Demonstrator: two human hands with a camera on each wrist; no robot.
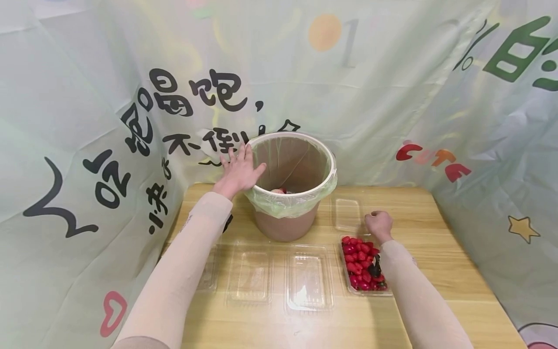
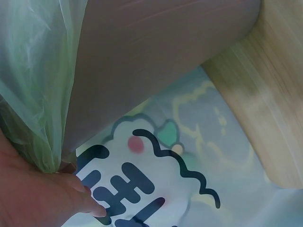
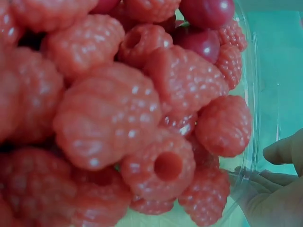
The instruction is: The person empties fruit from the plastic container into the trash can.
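Note:
My left hand (image 1: 239, 170) lies with spread, straight fingers on the left rim of a brown bin (image 1: 285, 225). A thin green bag (image 2: 40, 90) lines that bin and hangs over its rim. To the right, a clear plastic box holds a heap of raspberries (image 3: 109, 113) and smooth dark red fruits (image 3: 208, 12). My right hand (image 1: 379, 225) is at the box's far end, its fingers loosely curled. The right wrist view shows the thumb (image 3: 284, 153) apart from the fingers, which lie right at the box's corner, with nothing in the gap.
Clear plastic boxes (image 1: 308, 246) stand in a row along the front of the wooden table (image 1: 357, 325). Another clear piece (image 1: 347, 199) lies between bin and right hand. Something small and reddish (image 1: 279, 191) shows inside the bin. Printed cloth (image 1: 370, 111) hangs around the table.

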